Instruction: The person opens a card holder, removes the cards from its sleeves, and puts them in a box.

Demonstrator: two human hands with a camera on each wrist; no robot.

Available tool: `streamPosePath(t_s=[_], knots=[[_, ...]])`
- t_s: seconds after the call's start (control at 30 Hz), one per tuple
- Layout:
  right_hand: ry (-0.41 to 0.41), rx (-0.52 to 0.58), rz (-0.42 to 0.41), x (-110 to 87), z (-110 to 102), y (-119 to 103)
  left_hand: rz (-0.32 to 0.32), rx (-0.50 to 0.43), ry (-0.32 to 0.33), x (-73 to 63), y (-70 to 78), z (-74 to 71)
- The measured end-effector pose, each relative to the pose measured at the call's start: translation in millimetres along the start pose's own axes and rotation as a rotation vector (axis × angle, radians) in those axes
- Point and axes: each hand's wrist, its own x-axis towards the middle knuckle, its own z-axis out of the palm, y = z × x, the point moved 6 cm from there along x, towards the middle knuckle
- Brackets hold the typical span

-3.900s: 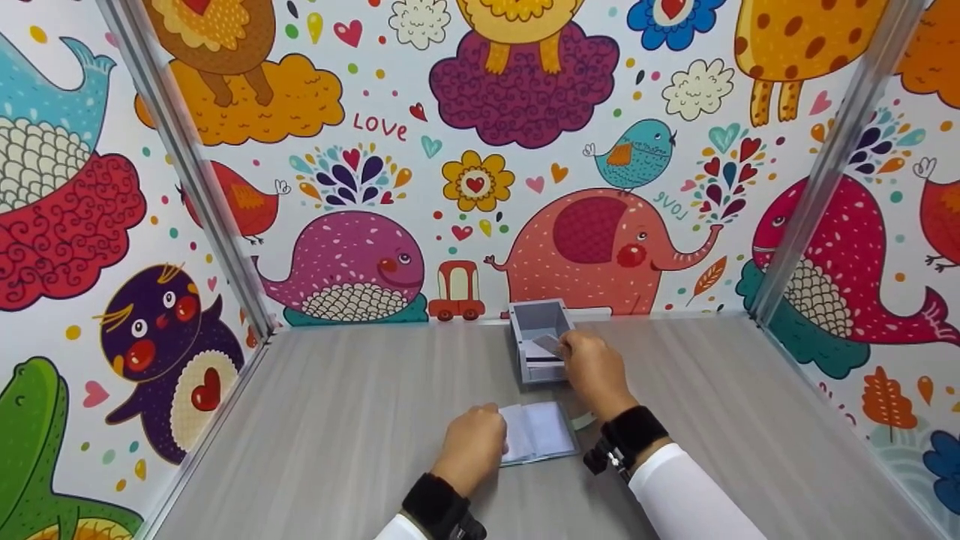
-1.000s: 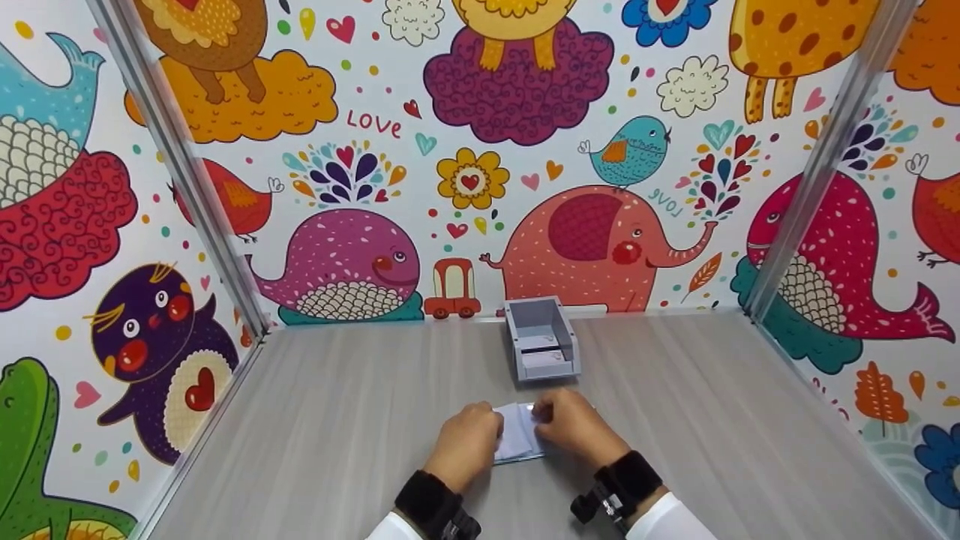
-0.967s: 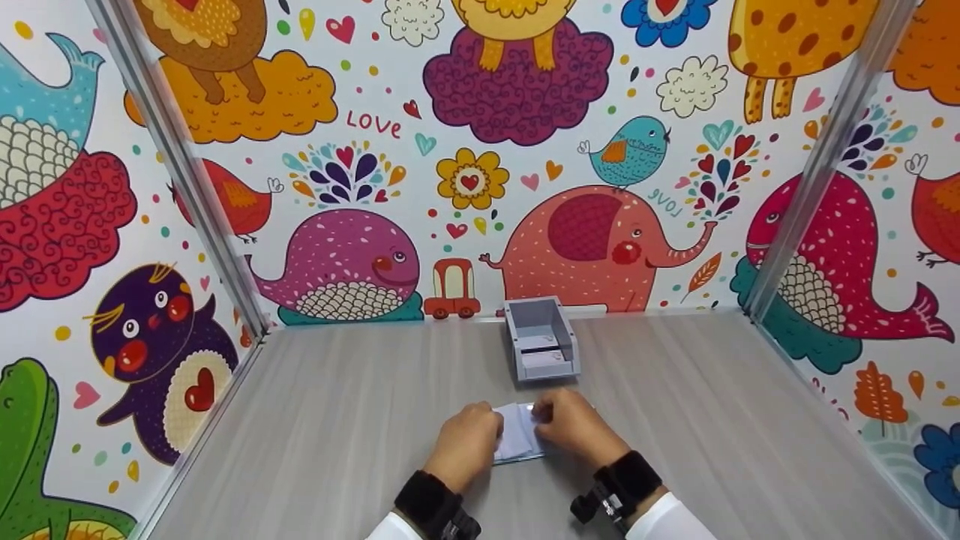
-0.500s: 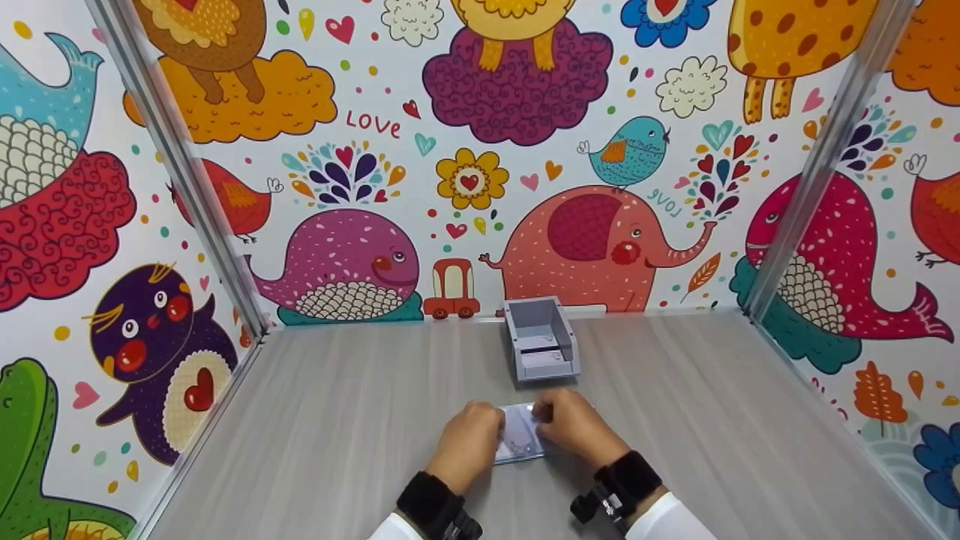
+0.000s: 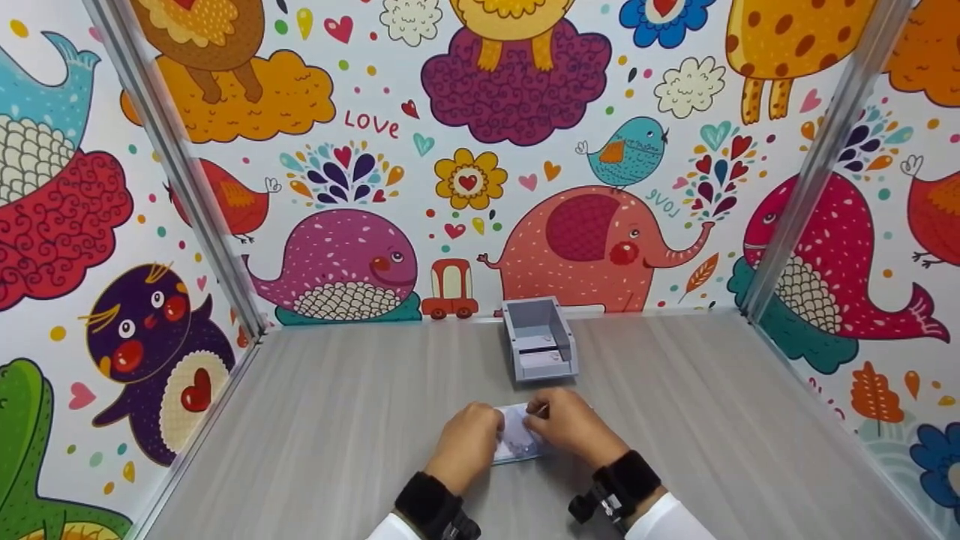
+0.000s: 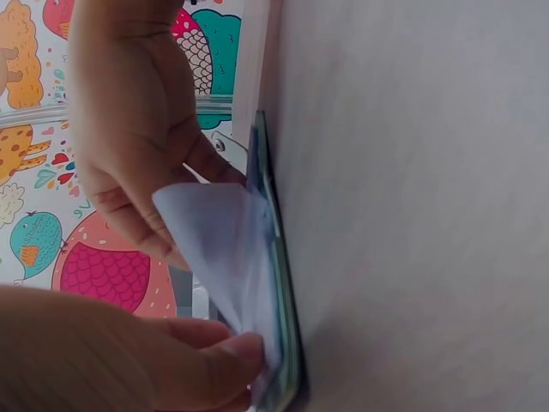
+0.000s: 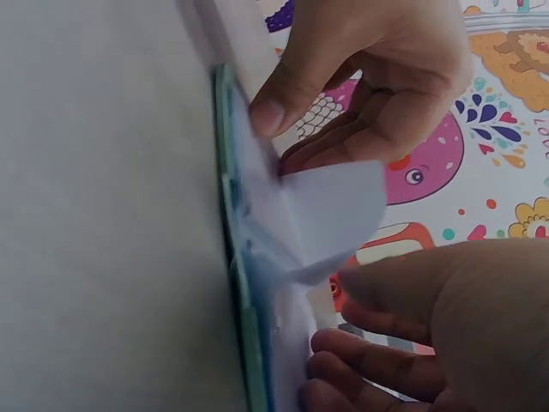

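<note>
Right hand (image 5: 570,427) moved from bin (image 5: 547,373) to booklet (image 5: 516,442), fingers' hold unclear; left fingers (image 6: 199,332) pinch booklet; wall (image 5: 420,174) reads "LOVE".

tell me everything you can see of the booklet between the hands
The booklet lies open on the grey table, on the near side of the grey bin. Its cover shows a teal-green edge. The left hand pinches the booklet's left side; the right hand is at the other side, its exact contact unclear. Between them one thin, pale lilac leaf stands raised and bent; whether paper or plastic is hard to tell.
</note>
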Motion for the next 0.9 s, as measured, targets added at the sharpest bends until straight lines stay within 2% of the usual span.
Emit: streamPosePath(t_s=[0.13, 0.27, 0.4, 0.6, 0.9], knots=[[-0.03, 0.027, -0.053, -1.3, 2, -12, 0.003, 0.001, 0.0, 0.2, -0.5, 0.5], [-0.049, 0.008, -0.12, -3.9, 4, -24, 0.006, -0.005, -0.004, 0.3, -0.7, 1.3], [-0.063, -0.044, -0.145, -6.3, 6, -30, 0.016, -0.004, 0.0, -0.3, -0.5, 0.4], [-0.023, -0.135, -0.231, -9.3, 6, -35, 0.064, 0.019, 0.032, -1.2, 0.9, -1.6], [-0.015, -0.21, -0.222, -12.5, 8, -38, 0.073, 0.036, 0.047, -0.7, 1.5, -3.3]])
